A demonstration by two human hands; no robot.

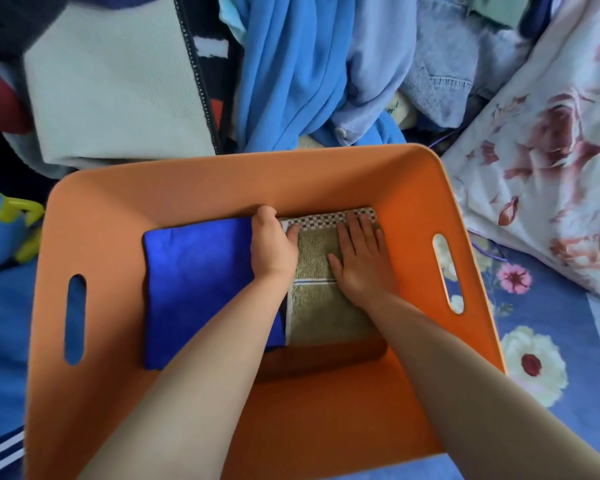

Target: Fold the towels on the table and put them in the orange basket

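On a bed with a blue flowered sheet (541,306), with a big pile of clothes (291,71) behind: blue, pale purple and white things heaped up. On the right, a white flowered quilt (551,133). On the far left, a bit of a yellow and blue toy (11,220).

In the middle, the orange basket (222,174), wide open at the top, with a long hole for a handle on each side.

Both bare arms reaching down into the basket from the near edge, side by side. Left hand (272,245) lying with its back up, right where the two towels meet, its fingers bent down over the left edge of the green towel (321,306), fingertips touching the checked strip at the far end. Grip of this hand curled on the towel edge, though how tightly cannot be told. Right hand (361,258) flat on top of the green towel, palm down, fingers straight and spread a little, pointing away toward the far wall of the basket. Grip released, only pressing.

Green towel folded and lying flat on the basket floor, on the right side. Blue towel (201,292) folded too, lying just beside it on the left, touching it.
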